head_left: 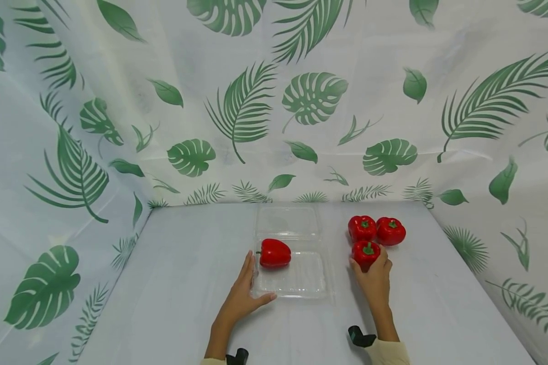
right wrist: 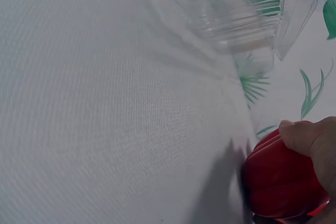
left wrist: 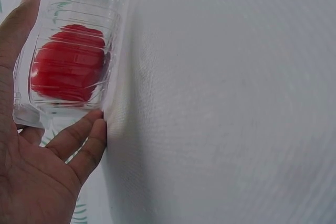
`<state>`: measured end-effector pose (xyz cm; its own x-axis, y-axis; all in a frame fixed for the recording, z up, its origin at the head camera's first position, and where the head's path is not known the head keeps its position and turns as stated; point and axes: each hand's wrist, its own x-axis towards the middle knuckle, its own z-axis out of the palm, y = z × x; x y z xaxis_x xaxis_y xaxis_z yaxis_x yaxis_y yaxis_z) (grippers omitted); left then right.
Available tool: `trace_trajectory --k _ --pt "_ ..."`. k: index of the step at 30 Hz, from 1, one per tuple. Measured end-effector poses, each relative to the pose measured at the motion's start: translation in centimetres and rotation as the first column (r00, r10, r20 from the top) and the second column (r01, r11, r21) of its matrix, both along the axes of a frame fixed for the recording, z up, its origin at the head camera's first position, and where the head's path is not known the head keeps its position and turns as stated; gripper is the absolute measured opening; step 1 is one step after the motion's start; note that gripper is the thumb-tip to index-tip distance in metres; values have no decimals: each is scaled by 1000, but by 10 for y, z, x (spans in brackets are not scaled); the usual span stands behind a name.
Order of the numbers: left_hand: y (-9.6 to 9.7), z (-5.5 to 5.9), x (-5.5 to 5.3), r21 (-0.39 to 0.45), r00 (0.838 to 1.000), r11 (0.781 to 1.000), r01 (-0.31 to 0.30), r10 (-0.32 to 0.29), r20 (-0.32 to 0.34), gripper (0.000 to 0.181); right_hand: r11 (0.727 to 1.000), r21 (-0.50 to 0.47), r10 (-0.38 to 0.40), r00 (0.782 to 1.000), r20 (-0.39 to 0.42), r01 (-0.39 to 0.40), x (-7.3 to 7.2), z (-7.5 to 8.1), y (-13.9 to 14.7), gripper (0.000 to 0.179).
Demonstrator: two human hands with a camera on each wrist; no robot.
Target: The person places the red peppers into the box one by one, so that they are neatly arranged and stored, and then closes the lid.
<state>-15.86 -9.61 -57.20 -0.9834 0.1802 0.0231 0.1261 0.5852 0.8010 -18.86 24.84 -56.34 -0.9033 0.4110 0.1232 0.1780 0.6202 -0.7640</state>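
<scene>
Red, glossy, lobed bell pepper (head_left: 364, 256) pinched between the thumb and fingers of the right hand (head_left: 376, 282).

Held stem upward, it lies right of the clear, ribbed plastic container (head_left: 303, 280) and just before a second red pepper (head_left: 362, 230) and a third (head_left: 390, 232); its short stem is green. The left hand (head_left: 241, 299), fingers extended, spans the container's near left corner; inside, a fourth red pepper (head_left: 275, 254) lies sideways.

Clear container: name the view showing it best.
Head: the clear container shows nearly whole, base and lid. Both wrist views cut it off at the top; the left shows a red pepper through its wall.
</scene>
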Motion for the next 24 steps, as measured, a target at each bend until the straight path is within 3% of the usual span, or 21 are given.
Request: trace_trajectory --k 6,24 --pt "1 1 0 -3 1000 1000 -3 3 -8 116 999 -52 8 997 -80 -12 -1 -3 1 96" --pt "1 0 0 -10 1000 1000 -5 5 3 117 996 -90 -18 994 -104 9 3 -1 -1 90"
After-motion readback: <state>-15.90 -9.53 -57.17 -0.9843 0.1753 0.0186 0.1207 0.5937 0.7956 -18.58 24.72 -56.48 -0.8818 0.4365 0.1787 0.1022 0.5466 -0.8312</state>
